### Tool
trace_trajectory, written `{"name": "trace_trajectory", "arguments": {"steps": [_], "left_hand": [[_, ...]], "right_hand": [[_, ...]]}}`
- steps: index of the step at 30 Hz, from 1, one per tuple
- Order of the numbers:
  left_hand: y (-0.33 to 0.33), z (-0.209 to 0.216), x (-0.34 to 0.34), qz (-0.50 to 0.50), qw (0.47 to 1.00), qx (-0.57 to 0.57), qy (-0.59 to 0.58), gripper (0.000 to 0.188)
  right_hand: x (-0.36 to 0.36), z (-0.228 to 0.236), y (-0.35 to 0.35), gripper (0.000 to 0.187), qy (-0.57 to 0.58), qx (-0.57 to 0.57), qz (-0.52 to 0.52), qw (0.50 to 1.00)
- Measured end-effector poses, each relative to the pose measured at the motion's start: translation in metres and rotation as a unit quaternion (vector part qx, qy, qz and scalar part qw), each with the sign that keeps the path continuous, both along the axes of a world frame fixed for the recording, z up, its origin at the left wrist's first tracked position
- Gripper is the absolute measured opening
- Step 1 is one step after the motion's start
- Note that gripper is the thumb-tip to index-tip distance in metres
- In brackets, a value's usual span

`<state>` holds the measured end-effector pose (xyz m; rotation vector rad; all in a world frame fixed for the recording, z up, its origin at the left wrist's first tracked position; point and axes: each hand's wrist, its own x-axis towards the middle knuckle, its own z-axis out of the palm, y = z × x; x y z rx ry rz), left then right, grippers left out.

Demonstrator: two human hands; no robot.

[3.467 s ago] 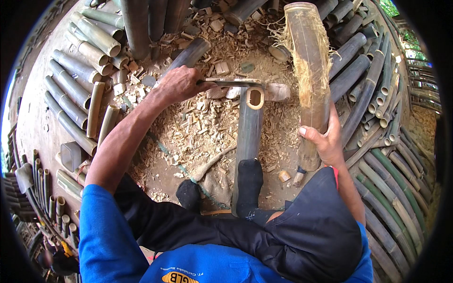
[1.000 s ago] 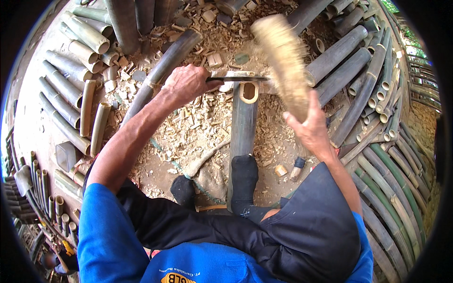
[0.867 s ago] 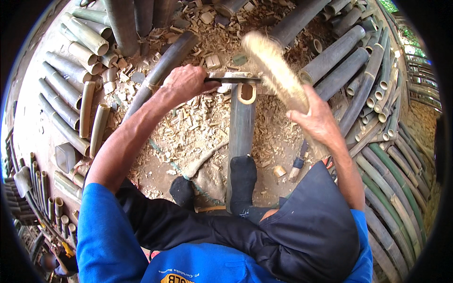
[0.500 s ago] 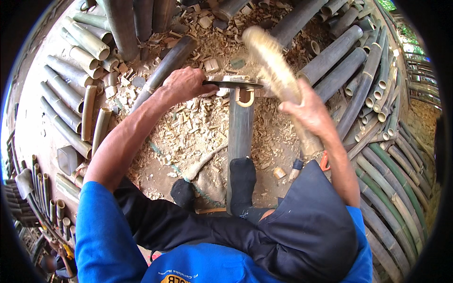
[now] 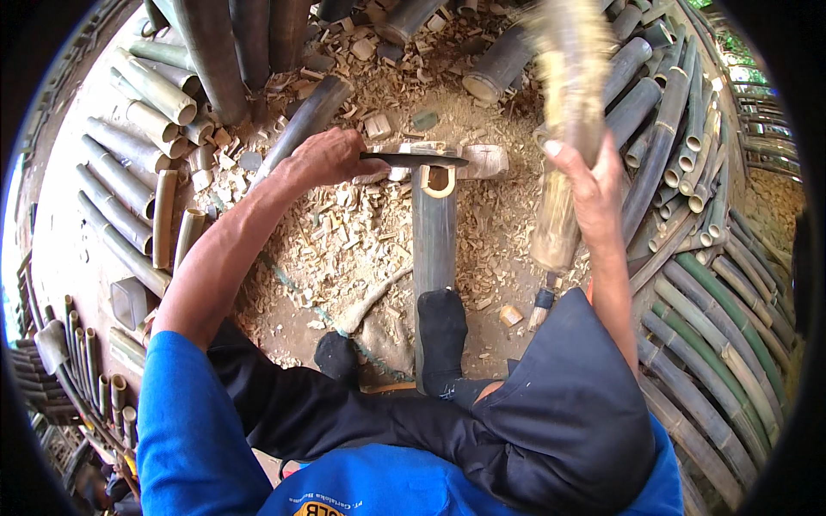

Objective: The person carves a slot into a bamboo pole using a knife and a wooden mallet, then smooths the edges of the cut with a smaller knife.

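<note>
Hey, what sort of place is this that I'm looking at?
Most likely a bamboo workshop: cut bamboo tubes are piled on both sides, pale chips litter the ground, and the left hand grips a dark blade over a notched tube.

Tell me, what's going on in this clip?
A person's left grip holds a knife crosswise over the far end of a bamboo tube, just beyond the hole in it. The right grip holds a frayed bamboo piece, blurred and apart from the knife, over to the right. A foot in a black sock is on the tube's near end, and wood chips cover the ground around.
</note>
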<state>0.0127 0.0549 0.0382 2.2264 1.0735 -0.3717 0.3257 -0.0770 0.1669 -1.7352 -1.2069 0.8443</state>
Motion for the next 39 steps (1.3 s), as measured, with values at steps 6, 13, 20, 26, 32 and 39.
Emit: {"name": "trace_trajectory", "arguments": {"steps": [6, 13, 20, 26, 32, 39], "left_hand": [[0.005, 0.002, 0.01, -0.025, 1.0, 0.014, -0.006, 0.067], [0.015, -0.011, 0.0, -0.053, 0.998, -0.019, -0.004, 0.075], [-0.015, 0.011, -0.001, -0.015, 0.998, -0.007, 0.056, 0.055], [-0.103, 0.014, -0.038, -0.044, 0.965, 0.203, -0.161, 0.034], [-0.09, 0.0, -0.051, 0.065, 0.981, 0.142, -0.112, 0.029], [-0.085, -0.003, -0.051, 0.036, 0.992, 0.11, -0.042, 0.02]], "right_hand": [[-0.028, -0.109, -0.089, 0.084, -0.062, -0.209, 0.014, 0.976], [-0.037, -0.061, -0.1, 0.077, 0.175, -0.065, -0.156, 0.97], [-0.027, -0.086, -0.12, 0.079, 0.193, -0.224, -0.065, 0.953], [0.015, -0.08, -0.102, 0.065, 0.251, -0.147, -0.16, 0.943], [0.001, -0.045, -0.062, 0.076, 0.124, -0.153, -0.009, 0.98], [-0.01, -0.04, -0.029, 0.068, -0.266, 0.017, 0.277, 0.923]]}}
